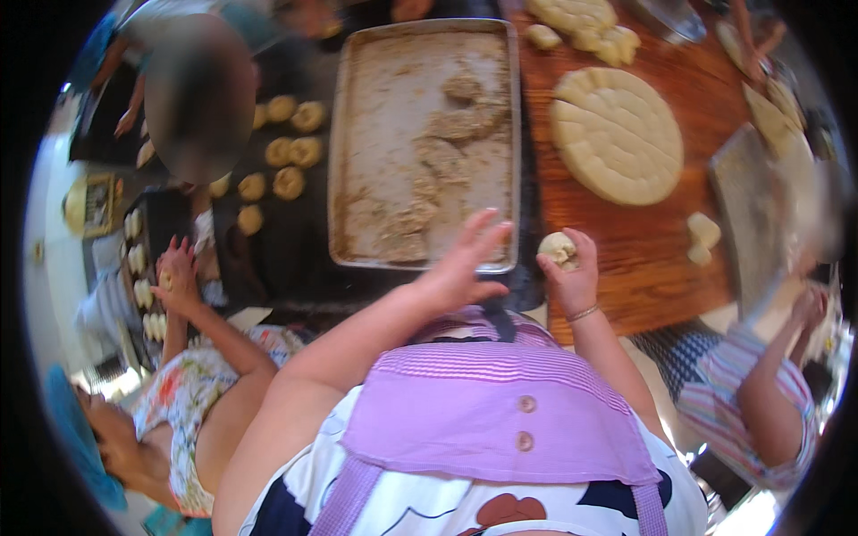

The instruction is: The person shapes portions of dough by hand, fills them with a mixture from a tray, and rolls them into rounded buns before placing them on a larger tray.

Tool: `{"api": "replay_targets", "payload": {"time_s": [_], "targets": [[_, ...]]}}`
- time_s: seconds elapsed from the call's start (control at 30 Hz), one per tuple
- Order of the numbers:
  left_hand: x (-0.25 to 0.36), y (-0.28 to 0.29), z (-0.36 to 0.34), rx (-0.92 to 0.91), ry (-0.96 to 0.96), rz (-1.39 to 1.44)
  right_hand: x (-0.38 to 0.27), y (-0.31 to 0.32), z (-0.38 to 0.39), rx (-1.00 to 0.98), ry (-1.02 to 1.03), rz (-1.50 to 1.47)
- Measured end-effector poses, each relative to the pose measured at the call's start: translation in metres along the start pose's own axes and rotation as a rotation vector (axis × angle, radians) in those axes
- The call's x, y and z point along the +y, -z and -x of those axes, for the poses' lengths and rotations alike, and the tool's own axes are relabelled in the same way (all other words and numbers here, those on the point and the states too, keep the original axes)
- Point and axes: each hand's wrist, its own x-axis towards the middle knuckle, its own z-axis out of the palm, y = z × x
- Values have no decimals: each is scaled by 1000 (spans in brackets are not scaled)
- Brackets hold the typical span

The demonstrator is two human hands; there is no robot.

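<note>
My left hand [462, 268] is held over the near edge of a metal tray [375, 98], its fingers spread and nothing in them. A crumbly brown filling [442, 161] lies in clumps down the right half of the tray. To the right of the tray, my right hand [576, 281] curls around a small ball of pale dough [559, 248]; brownish bits show on the dough's surface. Beyond that hand, a large round slab of dough [617, 134], scored into pieces, rests on the wooden table [617, 250].
Several round dough pieces [288, 183] sit on a black tray [268, 259] at left. Two dough lumps [702, 234] lie on the wood at right, beside a metal sheet [742, 196]. More dough [581, 22] is at the back. Co-workers stand on both sides, one with hands [179, 277] together.
</note>
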Motion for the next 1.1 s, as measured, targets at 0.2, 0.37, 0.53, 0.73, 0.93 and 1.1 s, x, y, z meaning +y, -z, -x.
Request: {"api": "replay_targets", "payload": {"time_s": [0.2,0.37,0.53,0.73,0.93,1.1], "targets": [[-37,24,24,410,12,182,-127,-84,-16,-558,150,-473],[-90,80,69,1016,342,750,-137,-100,-33,-741,329,-111],[-214,167,140,1730,412,751,-72,-84,-31,-525,204,-76],[-258,215,169,1553,845,305,29,-24,-51,159,-248,-143],[-249,169,126,1188,745,-341,130,40,-110,822,-631,-542],[-165,105,48,974,531,-153,87,33,-129,582,-755,-709]]}}
